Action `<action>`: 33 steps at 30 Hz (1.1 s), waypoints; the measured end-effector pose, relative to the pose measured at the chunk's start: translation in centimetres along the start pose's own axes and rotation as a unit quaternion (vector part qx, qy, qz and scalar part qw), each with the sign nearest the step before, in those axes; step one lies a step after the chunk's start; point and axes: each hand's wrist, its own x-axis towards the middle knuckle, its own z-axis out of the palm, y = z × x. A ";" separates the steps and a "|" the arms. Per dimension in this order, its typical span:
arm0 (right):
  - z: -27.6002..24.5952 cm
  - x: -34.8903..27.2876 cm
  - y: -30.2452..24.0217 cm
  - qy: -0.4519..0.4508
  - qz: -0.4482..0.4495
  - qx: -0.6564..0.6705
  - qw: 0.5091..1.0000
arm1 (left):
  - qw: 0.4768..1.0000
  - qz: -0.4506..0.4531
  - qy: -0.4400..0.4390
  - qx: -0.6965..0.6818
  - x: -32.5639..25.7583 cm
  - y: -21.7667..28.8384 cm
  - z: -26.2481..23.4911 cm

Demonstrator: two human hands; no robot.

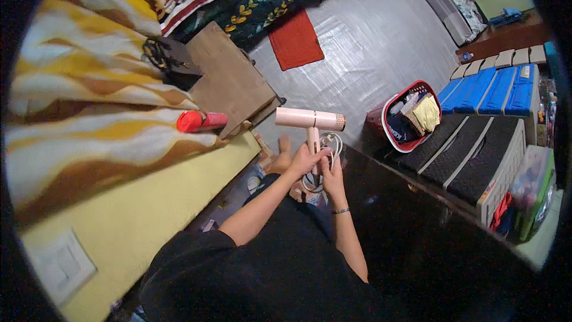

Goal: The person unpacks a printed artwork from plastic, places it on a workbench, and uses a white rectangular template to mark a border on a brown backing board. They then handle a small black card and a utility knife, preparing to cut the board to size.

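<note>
While both hands meet in front of the body, the scene breaks down as follows.

Hair dryer: a pale pink, T-shaped hair dryer [310,119] stands upright in mid-air above the grey floor [369,42], barrel level, its gold-rimmed end to the person's right.

Left hand: the left hand [304,161] is wrapped around the lower part of the handle, fingers curled tight on it.

Right hand: the right hand [331,174], a thin bracelet on its wrist, is just beside the left and pinches the white cord [326,143]; how tight the pinch is cannot be told exactly.

Cord: it hangs in loose loops beside the handle, partly gathered into a coil, with some turns drooping below the hands.

Progress: judging by the loops, the cord looks partly wound up; the coil is not yet neat or secured, and the dryer is not set down anywhere.

Surroundings: a red bottle [200,121] lies on the yellow-and-brown wavy blanket [89,113] to the left, a wooden board [229,77] leans nearby, and a red laundry basket [411,116] of clothes stands to the right beside blue and black drawer fronts [476,119].
</note>
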 end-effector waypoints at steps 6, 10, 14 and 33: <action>-1.7 9.8 2.2 0.002 0.076 0.015 0.997 | 0.996 0.071 0.032 0.053 10.5 -4.9 1.6; -1.0 16.2 0.2 -0.047 0.155 0.059 0.985 | 0.998 -0.039 -0.044 -0.013 15.1 1.1 -1.6; 0.6 25.0 -2.4 -0.141 0.185 -0.002 0.973 | 0.988 -0.091 -0.091 -0.087 20.9 0.1 -5.5; 21.6 59.7 10.9 -0.362 0.119 -0.232 0.895 | 0.768 -0.101 0.547 0.316 31.6 1.7 -24.1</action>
